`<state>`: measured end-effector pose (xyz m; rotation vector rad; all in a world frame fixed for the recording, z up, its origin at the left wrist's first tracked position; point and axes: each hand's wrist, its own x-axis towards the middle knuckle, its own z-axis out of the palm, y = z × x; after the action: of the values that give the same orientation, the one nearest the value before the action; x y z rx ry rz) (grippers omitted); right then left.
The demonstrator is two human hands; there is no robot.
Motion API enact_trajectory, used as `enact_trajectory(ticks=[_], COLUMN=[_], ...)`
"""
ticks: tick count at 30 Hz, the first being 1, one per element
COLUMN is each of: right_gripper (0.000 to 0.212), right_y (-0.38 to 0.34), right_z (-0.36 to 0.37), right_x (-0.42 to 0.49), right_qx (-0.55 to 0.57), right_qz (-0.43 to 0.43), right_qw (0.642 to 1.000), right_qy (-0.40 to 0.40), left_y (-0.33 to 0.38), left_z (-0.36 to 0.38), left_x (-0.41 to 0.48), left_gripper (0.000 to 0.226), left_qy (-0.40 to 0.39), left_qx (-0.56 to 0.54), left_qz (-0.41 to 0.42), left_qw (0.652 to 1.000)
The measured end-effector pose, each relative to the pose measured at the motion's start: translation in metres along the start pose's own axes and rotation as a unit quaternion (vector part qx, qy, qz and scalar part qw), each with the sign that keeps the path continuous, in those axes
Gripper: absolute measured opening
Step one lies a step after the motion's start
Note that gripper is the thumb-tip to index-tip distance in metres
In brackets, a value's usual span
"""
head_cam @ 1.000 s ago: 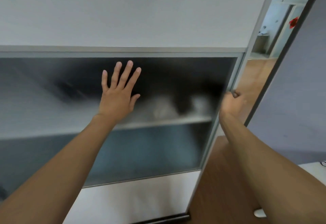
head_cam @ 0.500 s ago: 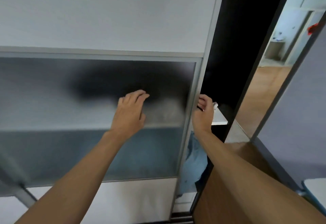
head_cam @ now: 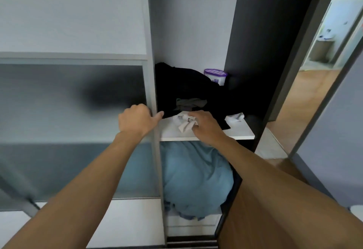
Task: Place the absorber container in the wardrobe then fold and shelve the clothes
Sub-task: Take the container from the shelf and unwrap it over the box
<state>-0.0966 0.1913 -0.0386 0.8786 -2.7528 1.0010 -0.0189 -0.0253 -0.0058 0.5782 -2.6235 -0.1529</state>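
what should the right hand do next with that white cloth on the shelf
Probably lift the white cloth off the shelf to fold it: the right hand pinches it, the left hand holds the sliding door aside, and the absorber container already sits at the back.

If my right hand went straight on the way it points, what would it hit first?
The right hand first meets the crumpled white cloth directly ahead, then probably the black clothes pile behind.

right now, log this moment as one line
sliding door: open | left hand: curled at door edge | right hand: grips white cloth on shelf | absorber container: shelf back, beside black clothes
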Motion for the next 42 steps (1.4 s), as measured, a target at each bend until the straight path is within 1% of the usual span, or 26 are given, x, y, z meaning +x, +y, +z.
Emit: enact_trajectory(ticks=[2,4,6,9,11,14,16,19,22,26,27,29,31,33,35,37,39,41,42], right_gripper=[0.041,0.049,0.06,0.058,0.058,0.066,0.069,0.068,0.068,0.073,0.074,0.075,0.074,0.07,0.064,0.065,0.064,0.056,0.049], right_y=[0.027,0.053,0.076,0.095,0.1,0.097,0.095,0.092,0.09,0.086,0.085,0.084,0.082,0.074,0.063,0.05,0.042,0.041,0.044], right_z=[-0.007,-0.015,-0.018,-0.011,-0.004,0.002,0.004,0.006,0.009,0.009,0.009,0.01,0.013,0.017,0.02,0.022,0.021,0.016,0.011], right_x=[0.012,0.02,0.023,0.019,0.015,0.012,0.01,0.004,0.001,0.0,0.0,0.0,0.003,0.007,0.013,0.017,0.022,0.034,0.042], right_qx=[-0.052,-0.089,-0.08,-0.041,-0.058,-0.106,-0.128,-0.154,-0.174,-0.177,-0.175,-0.17,-0.161,-0.145,-0.121,-0.089,-0.081,-0.095,-0.1], right_qz=[0.06,0.135,0.193,0.23,0.235,0.225,0.221,0.209,0.205,0.208,0.211,0.221,0.227,0.216,0.185,0.137,0.084,0.036,0.019], right_qw=[0.997,0.986,0.976,0.968,0.966,0.963,0.962,0.961,0.959,0.957,0.956,0.954,0.953,0.957,0.963,0.962,0.954,0.948,0.948], right_qy=[0.003,-0.026,-0.056,-0.087,-0.095,-0.101,-0.098,-0.091,-0.088,-0.099,-0.103,-0.112,-0.116,-0.125,-0.157,-0.219,-0.275,-0.303,-0.301], left_y=[-0.013,-0.025,-0.037,-0.058,-0.07,-0.083,-0.092,-0.108,-0.119,-0.132,-0.135,-0.139,-0.133,-0.115,-0.086,-0.053,-0.021,0.01,0.024], left_z=[0.0,0.002,0.005,0.009,0.01,0.01,0.012,0.018,0.028,0.043,0.044,0.046,0.049,0.059,0.066,0.072,0.076,0.081,0.085], left_x=[0.001,0.001,0.001,-0.001,-0.003,-0.004,-0.007,-0.014,-0.025,-0.04,-0.043,-0.046,-0.045,-0.037,-0.023,-0.001,0.023,0.05,0.064], left_gripper=[0.052,0.046,0.041,0.044,0.044,0.043,0.036,0.021,0.032,0.053,0.054,0.044,0.032,0.019,0.011,0.017,0.023,0.021,0.02], left_qy=[0.012,0.019,0.029,0.046,0.052,0.039,0.019,-0.002,-0.027,-0.128,-0.157,-0.223,-0.249,-0.225,-0.197,-0.17,-0.135,-0.103,-0.092], left_qx=[-0.002,0.007,0.016,0.028,0.024,0.012,-0.004,-0.036,-0.031,0.019,0.042,0.095,0.112,0.078,0.028,-0.019,-0.079,-0.126,-0.144], left_qz=[-0.033,-0.046,-0.06,-0.091,-0.119,-0.166,-0.19,-0.226,-0.243,-0.263,-0.261,-0.216,-0.16,-0.11,-0.066,-0.02,0.038,0.101,0.128], left_qw=[0.999,0.999,0.998,0.994,0.991,0.985,0.982,0.973,0.969,0.956,0.951,0.946,0.949,0.965,0.978,0.985,0.987,0.981,0.977])
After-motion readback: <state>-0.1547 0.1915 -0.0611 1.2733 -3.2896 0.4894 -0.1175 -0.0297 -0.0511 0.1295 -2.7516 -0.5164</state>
